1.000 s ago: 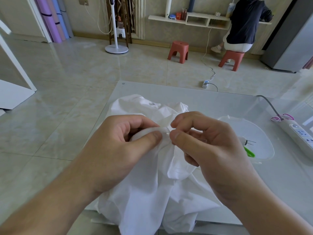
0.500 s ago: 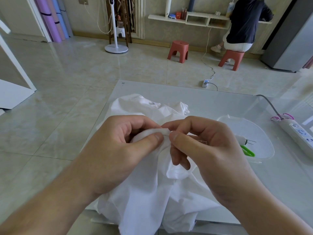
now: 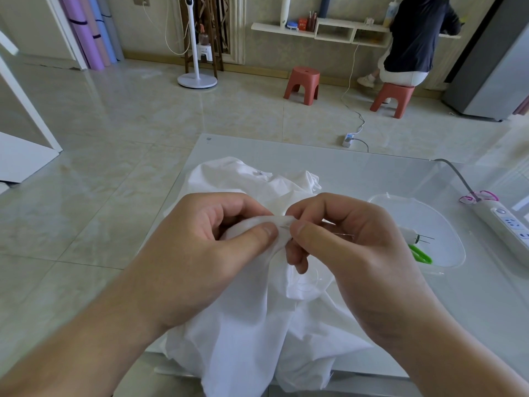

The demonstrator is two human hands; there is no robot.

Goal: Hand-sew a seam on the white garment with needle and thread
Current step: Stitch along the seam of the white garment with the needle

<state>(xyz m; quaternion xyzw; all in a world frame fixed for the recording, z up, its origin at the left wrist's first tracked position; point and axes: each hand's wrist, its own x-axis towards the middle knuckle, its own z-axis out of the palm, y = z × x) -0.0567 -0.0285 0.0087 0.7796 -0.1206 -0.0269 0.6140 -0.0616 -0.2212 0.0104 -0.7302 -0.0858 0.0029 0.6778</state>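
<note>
Needle (image 3: 342,234) pinched by right hand (image 3: 355,247), garment (image 3: 243,325) fold gripped by left hand (image 3: 200,253); left thumb likely pricked if pushed carelessly.

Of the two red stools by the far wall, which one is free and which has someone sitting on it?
The left stool stands empty on the open floor. The right stool is occupied: a person in a dark top sits on it, facing the wall shelf.

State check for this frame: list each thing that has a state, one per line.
Left hand: pinching a fold of the garment.
Right hand: pinching the needle at the fold.
Garment: crumpled, hanging over the table edge.
Needle: tip in the fold.
Tray: open, holding scissors.
Power strip: nothing visibly plugged in.
</note>
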